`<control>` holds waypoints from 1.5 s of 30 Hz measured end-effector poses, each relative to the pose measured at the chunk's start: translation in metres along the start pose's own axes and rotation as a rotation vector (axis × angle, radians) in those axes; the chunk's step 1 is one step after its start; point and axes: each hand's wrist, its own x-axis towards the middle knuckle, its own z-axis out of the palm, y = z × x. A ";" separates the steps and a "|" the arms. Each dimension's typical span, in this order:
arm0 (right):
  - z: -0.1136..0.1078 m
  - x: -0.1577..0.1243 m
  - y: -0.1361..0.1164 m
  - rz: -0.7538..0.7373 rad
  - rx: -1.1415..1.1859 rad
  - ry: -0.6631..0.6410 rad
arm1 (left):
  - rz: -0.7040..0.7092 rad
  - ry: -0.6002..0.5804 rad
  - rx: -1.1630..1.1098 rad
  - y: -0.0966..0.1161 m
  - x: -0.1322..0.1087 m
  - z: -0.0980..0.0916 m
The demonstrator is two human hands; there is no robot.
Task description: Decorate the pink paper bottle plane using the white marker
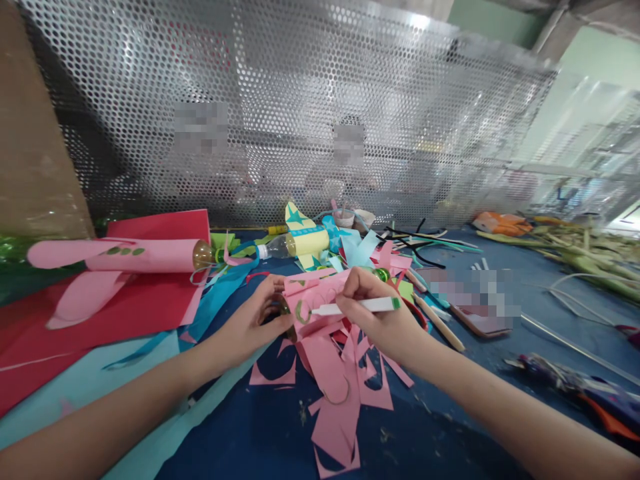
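My right hand is closed around a white marker with a green end, its tip at the pink paper. Beneath the tip, a plastic bottle wrapped in pink paper lies on its side. Green round outlines show on the paper, the leftmost one bolder than the others. My left hand grips the bottle's left end, fingers behind and thumb in front. Cut pink paper scraps lie below it. To the left, a pink-covered bottle plane with green dots rests on red paper.
A yellow and blue bottle plane lies behind my hands. At the right are a phone, a wooden stick and a dark, orange-handled tool. A perforated metal screen rises behind, with blurred people reflected or visible through it.
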 end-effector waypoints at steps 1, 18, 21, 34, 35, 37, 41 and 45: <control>0.000 0.000 0.000 0.001 0.002 0.008 | -0.001 -0.002 0.003 0.000 0.000 0.000; 0.001 0.000 0.001 -0.001 0.010 0.008 | -0.048 0.040 0.017 0.001 0.000 0.001; 0.002 0.000 0.001 0.000 0.020 0.001 | -0.059 0.044 0.012 0.002 0.000 0.002; 0.001 0.000 0.002 -0.012 0.015 -0.002 | -0.053 0.050 0.034 0.003 0.000 0.002; 0.001 0.000 0.002 -0.018 0.022 -0.014 | -0.052 0.050 0.034 0.003 0.000 0.002; 0.001 0.000 0.003 -0.028 0.029 -0.026 | -0.053 0.042 0.032 0.003 0.000 0.002; 0.002 0.000 0.004 -0.021 0.052 -0.027 | -0.058 0.025 0.015 0.001 -0.001 0.001; 0.002 -0.001 0.003 -0.015 0.039 -0.029 | -0.045 0.036 0.014 0.001 0.000 0.001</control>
